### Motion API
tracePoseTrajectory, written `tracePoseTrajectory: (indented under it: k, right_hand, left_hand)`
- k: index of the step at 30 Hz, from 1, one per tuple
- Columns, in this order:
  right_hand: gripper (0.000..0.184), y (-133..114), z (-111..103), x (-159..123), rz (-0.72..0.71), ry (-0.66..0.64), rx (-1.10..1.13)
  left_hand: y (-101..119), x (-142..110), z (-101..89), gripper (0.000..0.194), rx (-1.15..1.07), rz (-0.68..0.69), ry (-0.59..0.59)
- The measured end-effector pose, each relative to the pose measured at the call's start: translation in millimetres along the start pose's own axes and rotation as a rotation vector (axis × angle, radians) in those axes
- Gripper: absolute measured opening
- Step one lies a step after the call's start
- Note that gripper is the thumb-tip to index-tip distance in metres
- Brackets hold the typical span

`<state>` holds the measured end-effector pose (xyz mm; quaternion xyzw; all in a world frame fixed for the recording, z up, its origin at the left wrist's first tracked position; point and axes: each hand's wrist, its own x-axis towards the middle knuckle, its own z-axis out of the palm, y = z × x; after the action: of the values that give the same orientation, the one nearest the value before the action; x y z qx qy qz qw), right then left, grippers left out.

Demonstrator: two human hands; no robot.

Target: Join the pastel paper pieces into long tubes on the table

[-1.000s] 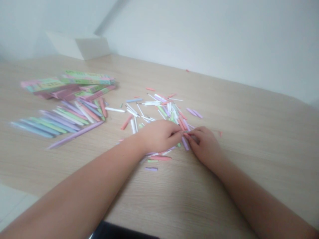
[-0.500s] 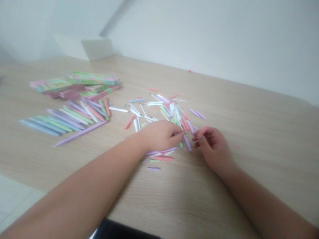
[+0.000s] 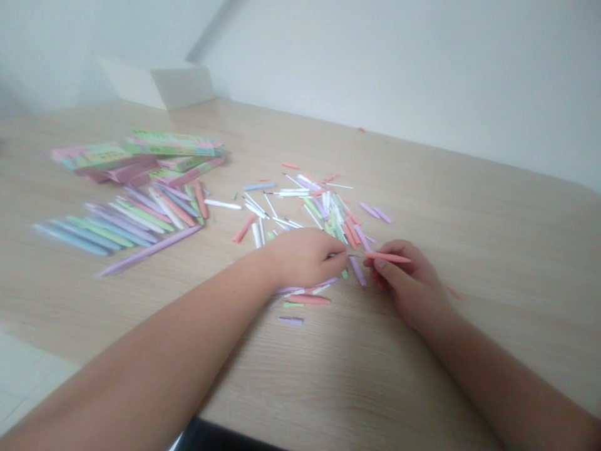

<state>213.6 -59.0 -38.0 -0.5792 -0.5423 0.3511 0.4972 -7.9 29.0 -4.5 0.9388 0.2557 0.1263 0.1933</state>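
Note:
My right hand (image 3: 413, 282) is closed, pinching a coral pen barrel (image 3: 389, 257) between thumb and fingers, its tapered end toward the right. Facing it, my left hand (image 3: 310, 255) is closed around a pen refill (image 3: 352, 255); only its thin dark tip shows past the fingertips. A small gap separates the tip from the barrel. Loose pen parts lie under and behind my left hand: white refills (image 3: 287, 222), purple pieces (image 3: 357, 270) and a green barrel (image 3: 312, 208). A coral barrel (image 3: 308, 300) rests in front of that wrist.
To the left, a row of whole pastel pens (image 3: 119, 228) lies on the wooden table (image 3: 357, 376), bounded by a long purple pen (image 3: 150, 252). Printed pen boxes (image 3: 173, 144) are piled behind them. A folded white card (image 3: 183, 86) stands near the wall.
The coral barrel in my right hand has turned from slanted to nearly level, its open end now toward my left hand. My left hand has barely moved.

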Motion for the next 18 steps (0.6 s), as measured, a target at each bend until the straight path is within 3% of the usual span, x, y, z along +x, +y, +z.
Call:
tracePoseTrajectory:
  k: [6,18]
  right_hand:
    - [0.016,-10.1,0.4,-0.5,-0.026,-0.041,-0.116]
    - [0.017,-7.0,0.1,-0.4,-0.055,-0.093,-0.048]
  left_hand:
    - [1.1,-0.2,0.1,0.040,-0.021,-0.012,-0.006]
    - [1.3,-0.7,-2.0,0.040,-0.017,-0.021,-0.029]
